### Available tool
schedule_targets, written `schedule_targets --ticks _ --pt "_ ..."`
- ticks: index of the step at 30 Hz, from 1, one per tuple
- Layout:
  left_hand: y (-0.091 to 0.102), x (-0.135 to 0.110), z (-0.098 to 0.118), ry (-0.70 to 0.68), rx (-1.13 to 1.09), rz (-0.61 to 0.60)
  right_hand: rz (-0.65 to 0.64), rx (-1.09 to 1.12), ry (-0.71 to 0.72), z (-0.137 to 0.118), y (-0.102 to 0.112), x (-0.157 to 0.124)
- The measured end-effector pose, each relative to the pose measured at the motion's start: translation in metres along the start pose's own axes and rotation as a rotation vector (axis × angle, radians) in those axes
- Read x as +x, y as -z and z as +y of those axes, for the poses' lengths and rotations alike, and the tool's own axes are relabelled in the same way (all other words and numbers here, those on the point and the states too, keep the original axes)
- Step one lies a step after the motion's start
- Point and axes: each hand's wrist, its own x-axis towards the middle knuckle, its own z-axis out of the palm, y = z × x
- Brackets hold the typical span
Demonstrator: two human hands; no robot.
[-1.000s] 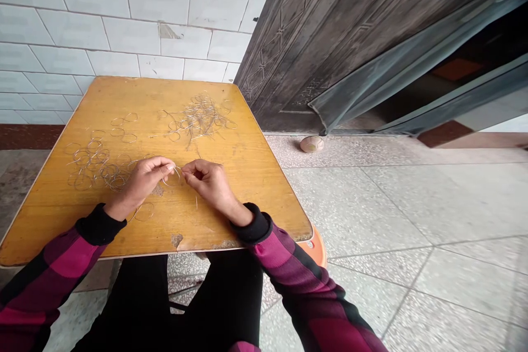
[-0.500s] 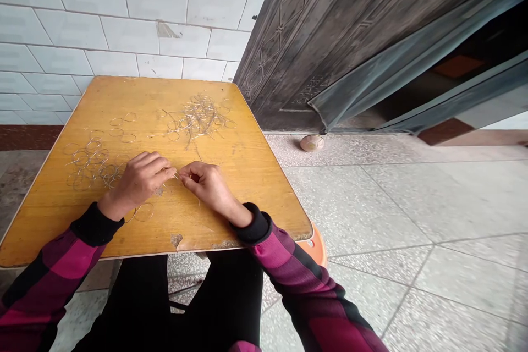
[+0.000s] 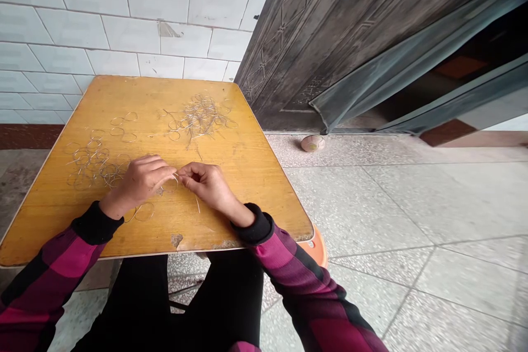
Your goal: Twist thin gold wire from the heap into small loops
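Note:
Over the front half of a yellow wooden table (image 3: 247, 198), both hands meet with their fingertips close together. My left hand (image 3: 145, 180) pinches a thin metal wire (image 3: 176, 177) between thumb and fingers. My right hand (image 3: 207, 181) is closed in a pinch on the same wire, and a loose end hangs below its palm. Left of my left hand lie several wires bent into loops (image 3: 93, 162). A tangled pile of wires (image 3: 202, 115) rests farther back. One looped wire (image 3: 144, 212) is under my left wrist.
A white tiled wall (image 3: 157, 5) stands behind the table. To the right are a dark carved door (image 3: 284, 60) with a grey-green curtain (image 3: 355, 82), and a ball-like object (image 3: 312, 143) on the floor. An orange stool (image 3: 317, 247) shows beside the table's front right corner.
The wire end below my right hand stands out more, and a curved piece shows at my left fingertips. Both hands have stayed nearly in place.

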Motion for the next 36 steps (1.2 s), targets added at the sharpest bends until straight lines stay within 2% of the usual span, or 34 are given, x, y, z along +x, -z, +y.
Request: schedule_targets --ticks 7,16,22,27,32,36 --pt "0.0 0.0 0.008 0.046 0.161 -0.066 -0.01 -0.047 -0.001 -0.001 -0.001 0.0" --pt "0.004 0.001 0.01 -0.038 0.223 -0.199 -0.035 -0.165 0.017 0.002 -0.001 0.0" --pt "0.006 0.0 0.012 0.027 0.266 -0.201 -0.083 -0.184 -0.006 0.002 0.0 0.001" --pt "0.004 0.001 0.014 0.032 0.297 -0.181 -0.071 -0.166 -0.014 0.002 -0.002 0.001" --pt "0.005 0.0 0.013 0.032 0.27 -0.176 -0.057 -0.144 -0.026 0.002 -0.005 0.0" --pt "0.005 0.0 0.01 0.098 0.175 -0.271 -0.064 -0.14 -0.048 0.003 -0.004 -0.001"
